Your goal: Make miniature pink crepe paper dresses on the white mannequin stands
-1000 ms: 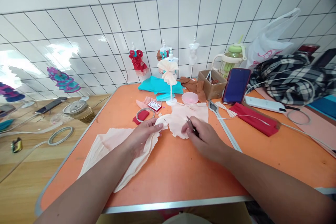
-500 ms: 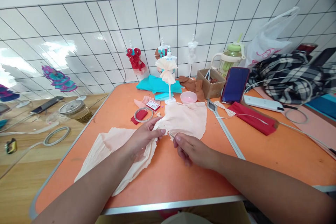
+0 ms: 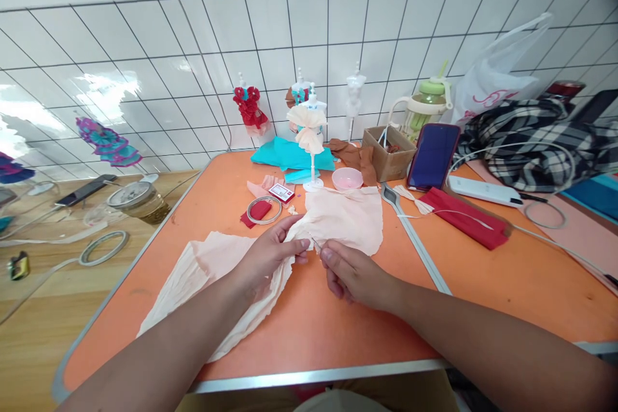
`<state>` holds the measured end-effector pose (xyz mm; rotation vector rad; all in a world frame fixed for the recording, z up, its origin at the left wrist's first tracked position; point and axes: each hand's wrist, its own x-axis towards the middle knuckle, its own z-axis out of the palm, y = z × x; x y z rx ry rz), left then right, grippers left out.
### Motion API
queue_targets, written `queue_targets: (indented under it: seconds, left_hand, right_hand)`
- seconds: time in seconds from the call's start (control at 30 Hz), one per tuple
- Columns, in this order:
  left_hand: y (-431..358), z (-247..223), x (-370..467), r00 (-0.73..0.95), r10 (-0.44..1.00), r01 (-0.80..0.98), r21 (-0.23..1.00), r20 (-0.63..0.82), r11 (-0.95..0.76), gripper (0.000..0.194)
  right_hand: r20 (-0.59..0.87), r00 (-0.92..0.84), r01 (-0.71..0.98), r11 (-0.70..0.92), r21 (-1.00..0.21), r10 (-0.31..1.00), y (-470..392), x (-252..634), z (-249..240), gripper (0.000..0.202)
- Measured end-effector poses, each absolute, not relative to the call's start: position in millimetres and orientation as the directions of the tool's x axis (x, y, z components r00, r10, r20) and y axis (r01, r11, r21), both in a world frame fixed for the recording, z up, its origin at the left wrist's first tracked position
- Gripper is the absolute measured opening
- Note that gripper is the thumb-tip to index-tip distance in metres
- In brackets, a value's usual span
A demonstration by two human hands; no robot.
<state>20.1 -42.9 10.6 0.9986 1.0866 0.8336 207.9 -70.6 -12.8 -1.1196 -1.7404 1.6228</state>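
Pale peach crepe paper (image 3: 345,215) lies across the orange table, one part spread beyond my hands and a longer part running down to the left under my left arm. My left hand (image 3: 280,248) pinches the bunched middle of it between thumb and fingers. Just to the right, my right hand (image 3: 350,270) is closed around a thin metal tool (image 3: 316,243), whose narrow tip points at the paper's torn-looking edge beside my left thumb. Most of the tool is hidden in my fingers, so its exact kind does not show.
Behind the paper stand a small white dress form (image 3: 313,161) with a cream paper outfit, a pink bowl (image 3: 347,178) and a cardboard box (image 3: 389,153). A tape roll (image 3: 264,222) lies left, red crepe paper (image 3: 466,217) right. A phone (image 3: 433,156) leans near a green-lidded bottle (image 3: 429,100).
My left hand has shifted slightly right with the paper, and its fingertips show more below the thumb. The metal tool's tip has moved slightly up; my right hand stays nearly in place.
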Motion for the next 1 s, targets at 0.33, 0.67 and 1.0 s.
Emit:
queue_targets:
  seconds: [0.33,0.67,1.0]
  left_hand:
    - [-43.2,11.9,23.6,0.236,0.915,-0.128,0.923,-0.327,0.363,0.065]
    - [-44.9,12.8,24.7,0.241,0.905,-0.147,0.909,-0.349,0.39,0.064]
    - [-47.3,11.6,24.3,0.266,0.903,-0.115,0.92,-0.336,0.376,0.063]
  right_hand:
    - [-0.192,-0.522,0.118,-0.153,-0.981,0.831,-71.2,208.2,-8.8,0.038]
    - [-0.217,-0.569,0.116,-0.184,-0.976,0.793,-70.7,205.9,-15.7,0.037]
    - [-0.219,-0.499,0.207,-0.129,-0.97,0.839,-70.4,206.9,-15.7,0.038]
